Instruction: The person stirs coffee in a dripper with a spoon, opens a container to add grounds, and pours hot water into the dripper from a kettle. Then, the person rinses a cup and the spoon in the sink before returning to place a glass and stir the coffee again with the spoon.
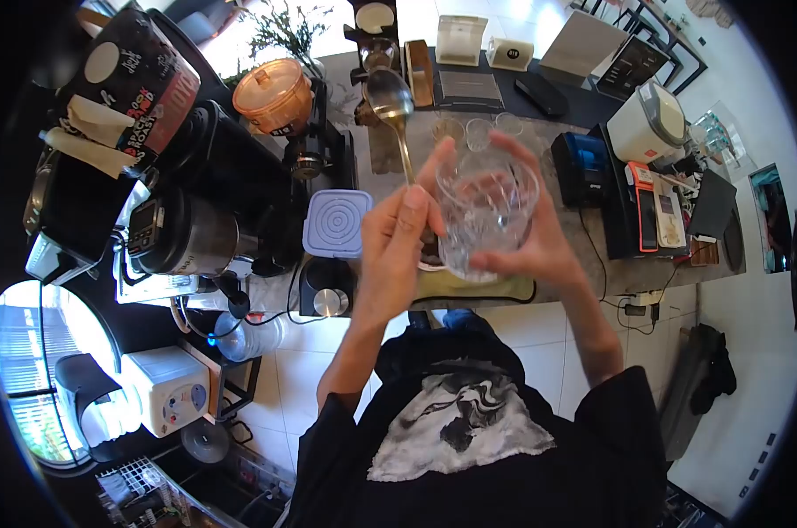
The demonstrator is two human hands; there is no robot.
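Note:
My left hand (393, 251) is closed around the handle of a metal spoon (391, 95), whose bowl points up and away from me. My right hand (544, 233) grips a clear, patterned drinking glass (486, 211) from its right side, fingers and thumb around it. The glass is held up above the counter, its round rim toward the top, and I make out nothing inside it. The fingers of my left hand come right up to the glass's left side; whether they touch it I cannot tell. Below the glass lies a green cloth (478, 287) at the counter's front edge.
Left of my hands is a lilac square lid (338, 223), with a black device with a silver knob (331, 302) in front. An orange lidded pot (274, 95) and black machines stand further left. Small glasses (478, 134) sit behind; a blue-black printer (583, 167) is at right.

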